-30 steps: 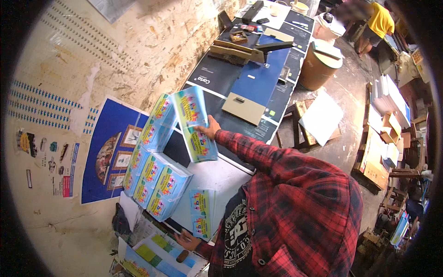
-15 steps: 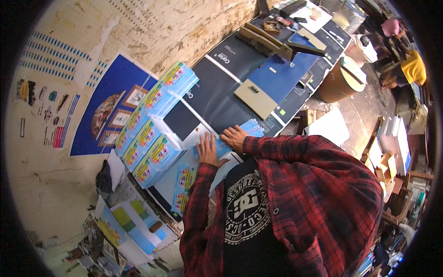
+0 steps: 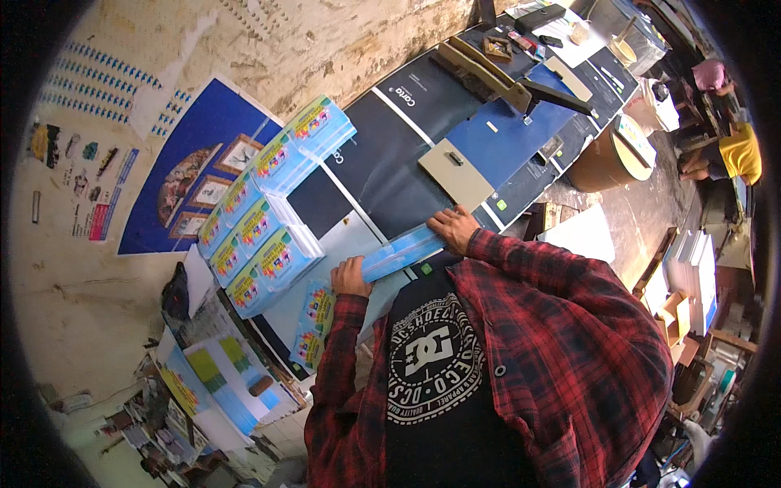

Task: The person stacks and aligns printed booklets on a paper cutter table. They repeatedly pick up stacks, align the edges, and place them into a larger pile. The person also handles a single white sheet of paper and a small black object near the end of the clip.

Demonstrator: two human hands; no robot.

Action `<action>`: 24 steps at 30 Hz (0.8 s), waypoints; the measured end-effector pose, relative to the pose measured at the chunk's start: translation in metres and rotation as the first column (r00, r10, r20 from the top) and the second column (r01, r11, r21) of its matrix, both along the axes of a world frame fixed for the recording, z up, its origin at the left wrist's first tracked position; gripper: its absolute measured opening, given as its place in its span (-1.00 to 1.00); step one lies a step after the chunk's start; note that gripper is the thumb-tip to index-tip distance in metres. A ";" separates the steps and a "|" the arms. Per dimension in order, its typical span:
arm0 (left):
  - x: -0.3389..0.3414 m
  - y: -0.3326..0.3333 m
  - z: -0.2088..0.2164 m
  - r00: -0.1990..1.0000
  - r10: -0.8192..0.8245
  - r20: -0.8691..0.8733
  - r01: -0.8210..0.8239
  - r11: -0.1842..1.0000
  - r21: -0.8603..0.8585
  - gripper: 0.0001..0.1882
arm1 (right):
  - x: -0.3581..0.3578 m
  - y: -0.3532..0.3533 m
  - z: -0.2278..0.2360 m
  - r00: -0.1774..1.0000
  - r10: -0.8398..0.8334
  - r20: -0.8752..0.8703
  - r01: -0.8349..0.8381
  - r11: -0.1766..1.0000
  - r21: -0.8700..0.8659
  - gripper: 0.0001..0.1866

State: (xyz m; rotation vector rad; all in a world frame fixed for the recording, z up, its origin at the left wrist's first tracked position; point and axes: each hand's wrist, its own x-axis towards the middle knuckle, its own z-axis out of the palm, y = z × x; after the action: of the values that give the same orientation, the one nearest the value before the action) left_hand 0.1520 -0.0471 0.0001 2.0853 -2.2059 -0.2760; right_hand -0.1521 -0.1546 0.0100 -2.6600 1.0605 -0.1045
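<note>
A long, light blue stack of printed sheets point(image 3: 404, 252) lies slantwise on the table in front of my chest. My left hand point(image 3: 351, 277) is closed round its left end, fingers curled. At the far right end my right hand point(image 3: 455, 228) grips the stack, with the fingers bent over the edge. Left of my left hand lies a smaller group of printed blue pieces point(image 3: 313, 324). Beyond it, tall piles of blue printed booklets or sheets point(image 3: 272, 259) stand in rows near the wall.
A beige board point(image 3: 455, 175) with a small dark item lies past my right hand, beside a blue board point(image 3: 508, 134). Wooden bars point(image 3: 480, 75) sit farther back. A brown drum point(image 3: 610, 159) stands right of the table. Another person in a yellow shirt point(image 3: 739, 153) is far right.
My left hand went from lying spread on the sheets to curling round their left end. My right hand moved right to the other end. The fanned sheets now lie more evenly together.
</note>
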 end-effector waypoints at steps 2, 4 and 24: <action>-0.012 0.014 0.016 0.997 0.071 -0.012 -0.072 0.995 -0.069 -0.47 | -0.002 -0.003 0.018 1.000 0.006 -0.001 -0.006 0.999 -0.035 -0.57; -0.020 0.022 0.013 0.993 0.117 -0.008 -0.117 0.993 -0.030 -0.34 | -0.004 -0.005 0.017 1.000 0.022 -0.022 -0.023 0.998 -0.061 -0.47; 0.008 0.056 -0.081 -0.595 0.202 -0.778 -0.312 0.834 0.455 -0.07 | -0.029 -0.030 -0.092 0.411 -0.827 0.382 -0.486 0.155 0.860 -0.19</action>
State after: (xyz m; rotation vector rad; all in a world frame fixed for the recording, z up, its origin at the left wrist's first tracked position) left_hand 0.1596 0.0093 -0.0811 0.9780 -0.2067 -1.3059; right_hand -0.1806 -0.1847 -0.0816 -0.7339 0.6249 -0.6086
